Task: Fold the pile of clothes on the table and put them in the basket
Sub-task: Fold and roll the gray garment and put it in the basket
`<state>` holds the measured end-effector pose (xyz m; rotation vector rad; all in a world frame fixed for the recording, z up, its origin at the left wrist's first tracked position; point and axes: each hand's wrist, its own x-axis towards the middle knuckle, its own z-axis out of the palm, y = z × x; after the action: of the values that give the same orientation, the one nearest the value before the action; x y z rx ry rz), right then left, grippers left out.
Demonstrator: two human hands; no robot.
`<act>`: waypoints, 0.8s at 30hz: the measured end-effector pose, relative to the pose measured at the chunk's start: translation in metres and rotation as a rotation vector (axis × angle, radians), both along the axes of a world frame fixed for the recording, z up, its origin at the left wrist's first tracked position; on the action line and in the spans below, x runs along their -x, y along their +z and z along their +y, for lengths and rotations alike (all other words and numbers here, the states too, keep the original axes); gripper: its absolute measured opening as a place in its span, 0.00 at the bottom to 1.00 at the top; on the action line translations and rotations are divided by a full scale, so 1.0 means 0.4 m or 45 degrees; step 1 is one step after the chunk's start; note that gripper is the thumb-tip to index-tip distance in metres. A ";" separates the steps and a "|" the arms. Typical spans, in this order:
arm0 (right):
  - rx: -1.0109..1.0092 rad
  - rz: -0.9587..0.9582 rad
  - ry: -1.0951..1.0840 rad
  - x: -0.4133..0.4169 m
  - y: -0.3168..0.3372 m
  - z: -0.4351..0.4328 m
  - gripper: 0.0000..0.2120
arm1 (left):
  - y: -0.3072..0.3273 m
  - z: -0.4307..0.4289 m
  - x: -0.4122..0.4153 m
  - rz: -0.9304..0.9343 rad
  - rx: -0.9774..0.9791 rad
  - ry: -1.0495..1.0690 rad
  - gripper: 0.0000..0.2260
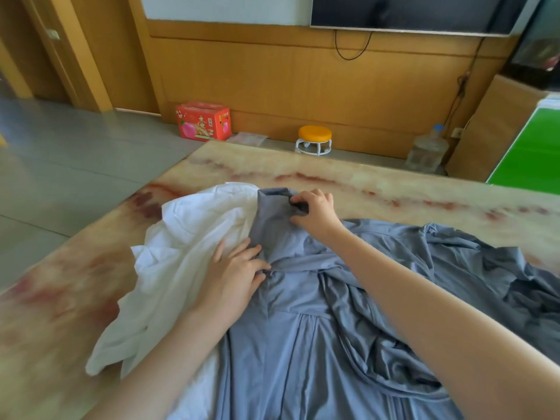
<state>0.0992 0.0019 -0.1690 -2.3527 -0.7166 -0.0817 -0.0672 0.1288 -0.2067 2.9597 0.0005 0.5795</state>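
Note:
A large grey-blue garment [303, 344] lies spread and rumpled over the near and right part of the marble-patterned table [394, 189]. One of its sleeves [272, 213] runs up toward the far edge. My right hand [315, 212] pinches the end of that sleeve between thumb and fingers. My left hand [236, 274] rests where the sleeve meets the body, its fingertips holding a fold of the blue cloth. A crumpled white garment [185, 253] lies to the left, partly under the blue one and under my left forearm. No basket is in view.
Beyond the table's far edge, on the grey floor, stand a red cardboard box [203, 121], a small orange-topped stool [314, 139] and a clear water jug [428, 148]. A wood-panelled wall with a dark screen [409, 10] is behind them. A green surface [527, 147] is at the right.

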 end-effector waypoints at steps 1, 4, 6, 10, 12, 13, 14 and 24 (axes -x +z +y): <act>-0.023 0.023 0.043 0.003 0.006 -0.020 0.13 | 0.005 -0.003 0.000 -0.010 0.027 0.014 0.12; -0.185 0.051 0.021 0.007 0.040 -0.131 0.06 | 0.040 -0.024 -0.003 -0.117 0.107 0.055 0.07; -0.055 0.139 -0.024 0.002 0.049 -0.231 0.06 | 0.057 -0.052 -0.013 -0.149 0.100 -0.004 0.10; 0.064 0.421 -0.173 0.022 0.030 -0.429 0.15 | 0.066 -0.141 -0.060 0.022 0.131 -0.132 0.16; 0.237 0.503 -0.216 0.056 0.023 -0.518 0.21 | 0.059 -0.180 -0.087 0.138 0.153 -0.172 0.22; 0.327 0.539 -0.215 0.073 0.017 -0.558 0.24 | 0.055 -0.198 -0.101 0.175 0.175 -0.185 0.23; 0.388 0.583 -0.207 0.088 0.012 -0.591 0.27 | 0.050 -0.214 -0.113 0.207 0.202 -0.188 0.24; 0.262 0.494 -0.266 0.108 0.018 -0.651 0.12 | 0.026 -0.254 -0.160 0.148 0.500 -0.082 0.09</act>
<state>0.0558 -0.2586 -0.1620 -2.5263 -0.3011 0.3643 -0.0034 0.0274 -0.1963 2.5952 0.0271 0.3505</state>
